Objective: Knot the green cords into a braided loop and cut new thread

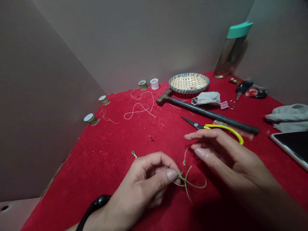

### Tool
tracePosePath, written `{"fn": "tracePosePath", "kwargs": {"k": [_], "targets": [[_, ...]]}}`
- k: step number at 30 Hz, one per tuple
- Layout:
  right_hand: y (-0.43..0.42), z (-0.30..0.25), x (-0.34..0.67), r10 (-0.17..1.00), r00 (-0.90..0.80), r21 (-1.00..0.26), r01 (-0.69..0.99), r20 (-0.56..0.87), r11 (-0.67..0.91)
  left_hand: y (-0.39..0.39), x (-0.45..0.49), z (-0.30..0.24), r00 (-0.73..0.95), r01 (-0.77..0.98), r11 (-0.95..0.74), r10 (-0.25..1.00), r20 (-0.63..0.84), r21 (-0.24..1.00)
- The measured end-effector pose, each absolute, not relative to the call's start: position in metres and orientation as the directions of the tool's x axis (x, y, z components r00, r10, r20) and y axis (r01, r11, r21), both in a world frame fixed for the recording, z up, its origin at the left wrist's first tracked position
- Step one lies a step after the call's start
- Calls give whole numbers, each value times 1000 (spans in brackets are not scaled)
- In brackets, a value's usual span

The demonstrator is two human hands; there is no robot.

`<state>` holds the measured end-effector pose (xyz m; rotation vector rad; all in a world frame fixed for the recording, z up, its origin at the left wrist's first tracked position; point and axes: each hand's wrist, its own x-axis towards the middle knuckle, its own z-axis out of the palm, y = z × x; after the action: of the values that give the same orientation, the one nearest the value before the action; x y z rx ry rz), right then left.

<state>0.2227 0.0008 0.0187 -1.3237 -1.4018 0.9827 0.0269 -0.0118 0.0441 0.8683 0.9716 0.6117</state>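
Note:
My left hand [150,179] is closed, its thumb and forefinger pinching a knotted green cord [185,181]. Loops and loose ends of the cord spread out to the right of the fingertips, and one strand with a small knot rises toward my other hand. My right hand [223,160] hovers beside that strand with thumb and fingers apart, holding nothing that I can see. A braided cord end with a small loop [134,154] shows behind my left knuckles. Yellow-handled scissors [196,125] lie just beyond my right fingers.
On the red cloth [115,138] lie a hammer [204,110], a woven basket [189,82], several thread spools [91,119], white thread [144,110], keys [240,90], pale cloths [208,98] and a phone [292,144]. A teal-lidded bottle [232,53] stands by the grey wall.

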Motion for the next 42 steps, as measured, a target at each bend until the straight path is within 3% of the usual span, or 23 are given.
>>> {"fn": "tracePosePath", "kwargs": {"k": [3, 7, 10, 17, 35, 39, 42], "targets": [[-3, 28, 225, 987, 41, -923, 363, 152, 127, -11, 29, 44, 403, -102, 524, 799, -447, 845], [-11, 36, 221, 967, -253, -977, 197, 32, 84, -10, 33, 43, 342, -128, 507, 829, -442, 852], [-14, 31, 216, 935, -356, -977, 201, -4, 72, -11, 33, 43, 319, -111, 488, 843, -434, 866], [-14, 32, 213, 950, -263, -960, 265, -167, -95, -11, 32, 43, 346, -86, 473, 840, -419, 877], [-9, 32, 218, 969, -225, -987, 144, -106, -74, -9, 30, 42, 400, -290, 481, 847, -352, 828], [-8, 32, 219, 987, -158, -994, 112, -33, -15, -9, 28, 44, 386, -230, 465, 850, -359, 855], [-5, 32, 224, 1000, -12, -974, 226, 9, 11, -10, 25, 46, 399, -232, 428, 861, -315, 874]]}}
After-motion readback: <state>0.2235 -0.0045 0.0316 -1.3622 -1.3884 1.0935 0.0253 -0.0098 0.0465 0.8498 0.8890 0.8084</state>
